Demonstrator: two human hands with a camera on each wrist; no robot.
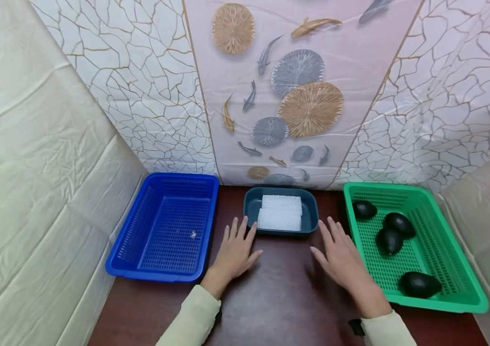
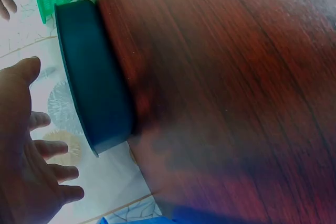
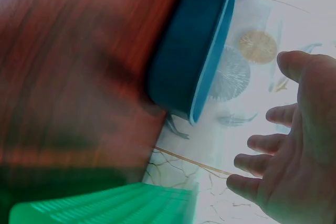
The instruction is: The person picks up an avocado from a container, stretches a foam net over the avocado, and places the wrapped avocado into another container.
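My left hand (image 1: 233, 252) is held palm down with fingers spread, its fingertips close to the near left corner of a dark teal tray (image 1: 251, 204). White foam netting (image 1: 280, 212) lies in that tray. On the other side, my right hand (image 1: 342, 254) has its fingers straight and spread near the tray's right corner, beside a green basket (image 1: 452, 259). Neither hand holds anything. Several dark avocados (image 1: 389, 241) lie in the green basket, one of them (image 1: 420, 284) at its near end. In both wrist views the palms appear bare beside the tray (image 2: 92, 77).
A blue basket (image 1: 158, 276) stands at the left with a small whitish bit (image 1: 193, 234) on its floor. The brown wood-grain table (image 1: 270, 293) is bounded by a patterned cloth (image 1: 236, 158) at the back and pale padded walls at the sides.
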